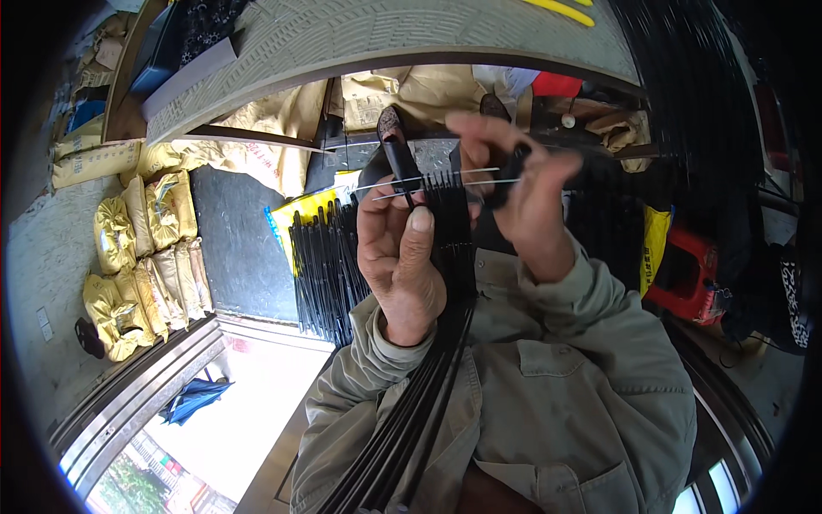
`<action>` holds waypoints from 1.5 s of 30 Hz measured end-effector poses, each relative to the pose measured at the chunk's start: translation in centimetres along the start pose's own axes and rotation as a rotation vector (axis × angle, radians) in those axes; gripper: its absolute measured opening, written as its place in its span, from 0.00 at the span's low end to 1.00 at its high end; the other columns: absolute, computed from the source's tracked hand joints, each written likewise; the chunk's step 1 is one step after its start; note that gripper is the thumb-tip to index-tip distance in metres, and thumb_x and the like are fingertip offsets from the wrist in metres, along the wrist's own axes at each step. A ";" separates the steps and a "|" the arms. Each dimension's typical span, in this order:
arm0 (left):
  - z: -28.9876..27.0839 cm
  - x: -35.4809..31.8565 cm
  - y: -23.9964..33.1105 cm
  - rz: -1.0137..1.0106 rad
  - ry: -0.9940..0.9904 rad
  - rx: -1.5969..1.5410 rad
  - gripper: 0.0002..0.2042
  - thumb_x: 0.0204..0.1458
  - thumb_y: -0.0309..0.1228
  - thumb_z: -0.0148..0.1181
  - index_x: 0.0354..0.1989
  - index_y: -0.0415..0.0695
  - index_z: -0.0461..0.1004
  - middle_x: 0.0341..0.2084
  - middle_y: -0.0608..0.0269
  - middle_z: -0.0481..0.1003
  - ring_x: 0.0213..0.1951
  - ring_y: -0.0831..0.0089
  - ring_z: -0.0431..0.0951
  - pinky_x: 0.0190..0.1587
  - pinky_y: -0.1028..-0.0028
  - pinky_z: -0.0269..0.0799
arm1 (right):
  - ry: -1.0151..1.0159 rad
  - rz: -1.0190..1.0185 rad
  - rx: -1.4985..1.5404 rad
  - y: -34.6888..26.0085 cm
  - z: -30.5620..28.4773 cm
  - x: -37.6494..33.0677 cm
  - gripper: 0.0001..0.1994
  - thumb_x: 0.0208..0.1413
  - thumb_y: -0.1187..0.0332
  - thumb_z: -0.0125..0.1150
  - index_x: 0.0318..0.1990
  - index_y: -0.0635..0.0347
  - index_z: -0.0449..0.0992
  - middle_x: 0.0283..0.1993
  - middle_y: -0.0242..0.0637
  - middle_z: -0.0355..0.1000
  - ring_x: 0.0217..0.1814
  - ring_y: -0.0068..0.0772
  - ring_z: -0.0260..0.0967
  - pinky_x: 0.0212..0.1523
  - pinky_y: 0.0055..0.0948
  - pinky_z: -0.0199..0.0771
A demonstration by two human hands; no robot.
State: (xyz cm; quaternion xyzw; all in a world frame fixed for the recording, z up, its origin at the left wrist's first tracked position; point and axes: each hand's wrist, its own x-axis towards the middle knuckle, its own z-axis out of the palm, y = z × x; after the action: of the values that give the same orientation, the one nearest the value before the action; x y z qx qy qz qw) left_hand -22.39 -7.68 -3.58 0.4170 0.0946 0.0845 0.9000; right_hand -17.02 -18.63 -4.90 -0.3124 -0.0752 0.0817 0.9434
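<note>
My left hand (pixel 404 265) is closed, its thumb pressed over the fingers beside a bunch of thin black strips (pixel 454 248). A short black end shows at the thumb tip; the fingers hide the rest of it. Two thin metal rods (pixel 479 171) lie crosswise by the tops of the strips and pass the fingers of that hand. The bunch hangs down across my lap toward the lower left. To the right of the strips, my right hand (pixel 535 193) is raised and smeared by motion, and what its fingers hold cannot be made out.
More black strips (pixel 330 265) lie in a pile on the left, beside a yellow and blue bag (pixel 295 214). A grey textured tabletop (pixel 411 34) spans the far side. Filled sacks (pixel 145 257) are stacked at far left. A red plastic stool (pixel 685 274) stands at right.
</note>
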 end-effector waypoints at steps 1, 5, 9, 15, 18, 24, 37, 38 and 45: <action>-0.1 -0.1 -0.1 0.018 0.042 0.030 0.15 0.51 0.19 0.49 0.48 0.39 0.59 0.37 0.59 0.68 0.40 0.75 0.69 0.45 0.74 0.67 | 0.000 -0.002 0.002 -0.1 0.3 -0.3 0.11 0.51 0.65 0.56 0.31 0.67 0.70 0.33 0.37 0.67 0.21 0.17 0.57 0.23 0.16 0.60; 0.6 -0.5 0.0 0.155 0.065 0.112 0.16 0.50 0.19 0.50 0.48 0.39 0.59 0.37 0.62 0.68 0.40 0.78 0.66 0.49 0.77 0.60 | -0.040 -0.248 -0.846 -0.8 1.8 -1.1 0.12 0.52 0.66 0.53 0.34 0.69 0.69 0.32 0.36 0.67 0.19 0.16 0.55 0.20 0.16 0.57; 0.8 -0.9 0.0 0.179 0.064 0.130 0.16 0.49 0.19 0.50 0.48 0.39 0.59 0.37 0.62 0.68 0.40 0.78 0.66 0.49 0.78 0.58 | 0.225 0.041 -0.518 -1.4 3.0 -1.5 0.10 0.49 0.69 0.53 0.34 0.69 0.69 0.32 0.36 0.67 0.18 0.17 0.57 0.21 0.16 0.60; 0.7 -1.3 0.4 0.173 0.042 0.097 0.17 0.49 0.19 0.50 0.48 0.39 0.59 0.37 0.61 0.68 0.40 0.78 0.66 0.48 0.77 0.59 | 0.239 -0.151 -0.486 0.1 3.5 -1.7 0.10 0.46 0.71 0.57 0.34 0.68 0.71 0.28 0.34 0.67 0.27 0.18 0.62 0.28 0.16 0.61; 0.7 -1.4 0.7 0.166 0.039 0.072 0.16 0.49 0.19 0.51 0.47 0.39 0.59 0.38 0.61 0.68 0.41 0.78 0.66 0.48 0.77 0.59 | 0.126 -0.196 -0.550 0.7 3.0 -2.0 0.10 0.45 0.71 0.60 0.33 0.68 0.72 0.27 0.33 0.68 0.31 0.19 0.63 0.31 0.17 0.61; -0.9 -0.5 3.5 -0.022 -0.073 0.076 0.15 0.46 0.18 0.54 0.43 0.38 0.62 0.35 0.61 0.70 0.37 0.78 0.69 0.45 0.78 0.63 | -0.110 -0.002 -0.566 0.4 2.2 -2.0 0.08 0.41 0.73 0.65 0.28 0.68 0.74 0.27 0.33 0.69 0.33 0.19 0.63 0.32 0.19 0.61; -2.2 0.6 4.9 0.083 -0.105 0.241 0.12 0.42 0.21 0.61 0.34 0.36 0.67 0.29 0.59 0.73 0.31 0.76 0.73 0.39 0.78 0.67 | -0.106 -0.030 -0.761 0.4 2.9 -2.8 0.08 0.42 0.74 0.65 0.29 0.68 0.73 0.28 0.35 0.70 0.27 0.16 0.63 0.25 0.18 0.60; -2.1 0.6 4.8 0.080 -0.107 0.243 0.12 0.42 0.21 0.61 0.34 0.36 0.67 0.29 0.59 0.73 0.31 0.76 0.73 0.39 0.78 0.67 | -0.100 -0.102 -0.788 0.7 3.1 -2.7 0.09 0.42 0.74 0.65 0.31 0.68 0.73 0.28 0.35 0.70 0.27 0.16 0.63 0.25 0.17 0.61; -1.9 0.4 4.3 0.082 -0.040 0.310 0.13 0.45 0.27 0.60 0.37 0.35 0.67 0.29 0.58 0.73 0.35 0.73 0.73 0.48 0.70 0.64 | -0.059 -0.077 -0.714 1.2 3.4 -2.7 0.15 0.44 0.73 0.63 0.39 0.67 0.67 0.30 0.34 0.70 0.31 0.17 0.67 0.29 0.16 0.64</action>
State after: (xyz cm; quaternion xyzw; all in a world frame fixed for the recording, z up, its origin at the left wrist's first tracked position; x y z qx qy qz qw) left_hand -22.78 -3.46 -1.53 0.5561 0.0714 0.0975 0.8223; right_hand -20.43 -16.26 -3.18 -0.6169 -0.1378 0.0237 0.7745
